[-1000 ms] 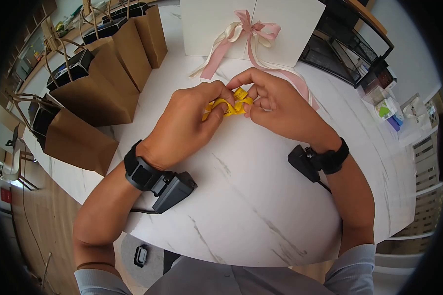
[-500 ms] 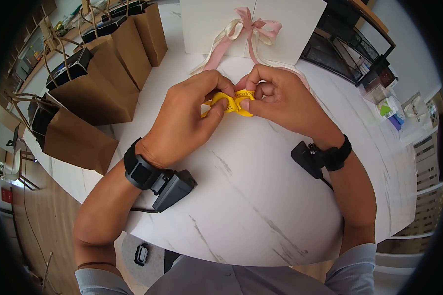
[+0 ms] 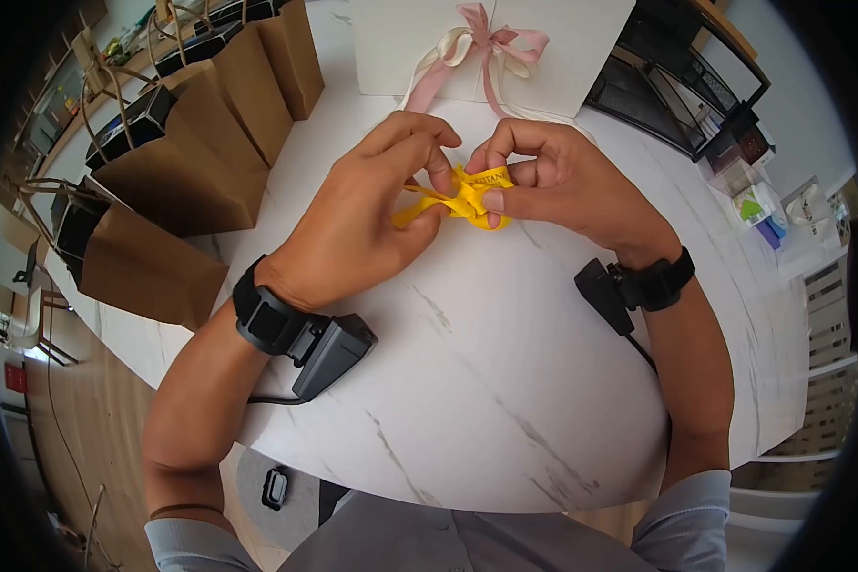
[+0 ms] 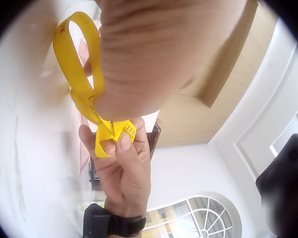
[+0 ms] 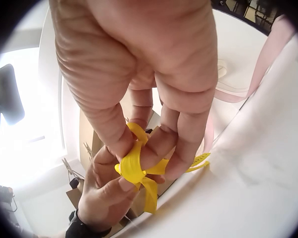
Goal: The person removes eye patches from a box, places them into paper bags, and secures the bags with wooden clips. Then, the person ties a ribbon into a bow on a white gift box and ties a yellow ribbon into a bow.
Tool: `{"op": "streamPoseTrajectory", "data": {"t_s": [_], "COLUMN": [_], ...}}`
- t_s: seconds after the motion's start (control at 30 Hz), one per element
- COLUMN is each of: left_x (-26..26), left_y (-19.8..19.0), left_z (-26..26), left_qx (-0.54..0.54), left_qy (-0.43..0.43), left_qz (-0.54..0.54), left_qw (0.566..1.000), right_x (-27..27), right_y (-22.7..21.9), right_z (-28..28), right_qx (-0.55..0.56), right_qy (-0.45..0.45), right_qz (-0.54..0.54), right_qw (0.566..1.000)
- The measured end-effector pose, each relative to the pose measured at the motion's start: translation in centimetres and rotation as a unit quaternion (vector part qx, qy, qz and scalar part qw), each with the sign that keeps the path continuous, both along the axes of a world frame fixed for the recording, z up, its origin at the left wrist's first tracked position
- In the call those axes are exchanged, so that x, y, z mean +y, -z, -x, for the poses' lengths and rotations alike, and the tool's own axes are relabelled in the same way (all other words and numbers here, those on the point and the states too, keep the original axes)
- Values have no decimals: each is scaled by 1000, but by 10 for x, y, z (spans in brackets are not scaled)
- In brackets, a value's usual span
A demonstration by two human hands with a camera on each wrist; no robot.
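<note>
A yellow ribbon [image 3: 468,201] with dark printed lettering is held between both hands, looped and crossed on itself above the table. The left hand [image 3: 357,219] has its thumb and fingers curled round the ribbon's left part, with a gap showing between thumb and index. On the other side, the right hand [image 3: 582,200] pinches a lettered loop between thumb and fingers. From the left wrist, a long loop of the ribbon [image 4: 69,57] shows beside the left hand. The right wrist view has the left thumb close to the crossing and a short ribbon tail [image 5: 150,196] hanging below.
Several brown paper bags [image 3: 176,157] with dark boxes inside line the table's left side. Behind the hands stands a white box [image 3: 391,48] with a pink and cream ribbon bow [image 3: 486,43]. A black mesh organizer [image 3: 667,91] and small packages [image 3: 758,205] stand at the right.
The right hand has taken a thumb-and-finger pinch on the ribbon and shifted slightly right. The left index has lifted away from the thumb, and the ribbon's crossing looks tighter.
</note>
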State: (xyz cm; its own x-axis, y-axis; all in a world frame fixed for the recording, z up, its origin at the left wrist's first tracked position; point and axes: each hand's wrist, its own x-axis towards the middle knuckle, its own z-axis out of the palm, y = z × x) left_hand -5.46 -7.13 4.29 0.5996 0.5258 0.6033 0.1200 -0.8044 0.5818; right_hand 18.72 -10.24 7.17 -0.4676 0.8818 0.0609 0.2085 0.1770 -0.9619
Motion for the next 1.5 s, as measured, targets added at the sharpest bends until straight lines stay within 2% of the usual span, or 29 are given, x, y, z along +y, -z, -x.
{"op": "streamPoseTrajectory", "data": {"t_s": [0.07, 0.4, 0.47, 0.5, 0.57, 0.7, 0.8, 0.87, 0.9, 0.97, 1.0, 1.07, 1.2, 1.3, 1.37, 1.43, 1.5], "left_x": [0, -2, 1, 2, 5, 6, 7, 13, 12, 10, 10, 8, 5, 4, 0, -7, -14], "left_y": [-4, 3, 8, 6, 0, 2, 2, 5, 4, 0, -1, -2, 1, 6, 10, 10, 0], "left_z": [1, 0, -1, 0, 1, 7, 8, 12, 13, 13, 12, 11, 10, 6, 2, -3, -5], "left_qx": [28, 19, -36, -36, -135, -71, -97, -154, -155, -79, -79, -52, -44, -85, -172, -105, -9], "left_qy": [15, 13, 52, 52, 77, 75, 86, 141, 140, 150, 151, 169, 129, 120, 166, 85, 25], "left_qz": [-1, 82, 170, 170, 391, 372, 420, 467, 468, 492, 492, 534, 502, 521, 563, 513, 474], "left_qw": [999, 996, 983, 983, 907, 922, 898, 859, 859, 854, 854, 827, 854, 841, 791, 848, 880], "right_x": [1, 5, 4, 3, 3, 0, -1, 0, 1, 0, 0, 0, -3, -2, -5, -7, -9], "right_y": [0, 10, 6, 5, 4, 0, -2, 1, 1, 2, 4, 8, 6, 8, 5, 2, -2], "right_z": [1, -1, -2, -2, -1, 2, 3, 3, 3, 3, 2, 1, 1, -1, 2, 5, 6], "right_qx": [-2, 7, 14, 14, 14, 2, 2, -5, -6, -4, -5, -7, 14, -39, -33, -14, -55], "right_qy": [3, -27, 7, 7, -5, -7, -13, -23, -24, -39, -39, -55, -62, -77, -71, -72, -67], "right_qz": [4, -51, -33, -34, -31, -17, 16, 10, 11, -1, -1, -12, -4, -43, -35, -47, -67], "right_qw": [1000, 998, 999, 999, 999, 1000, 1000, 1000, 1000, 999, 999, 998, 998, 995, 996, 996, 994]}}
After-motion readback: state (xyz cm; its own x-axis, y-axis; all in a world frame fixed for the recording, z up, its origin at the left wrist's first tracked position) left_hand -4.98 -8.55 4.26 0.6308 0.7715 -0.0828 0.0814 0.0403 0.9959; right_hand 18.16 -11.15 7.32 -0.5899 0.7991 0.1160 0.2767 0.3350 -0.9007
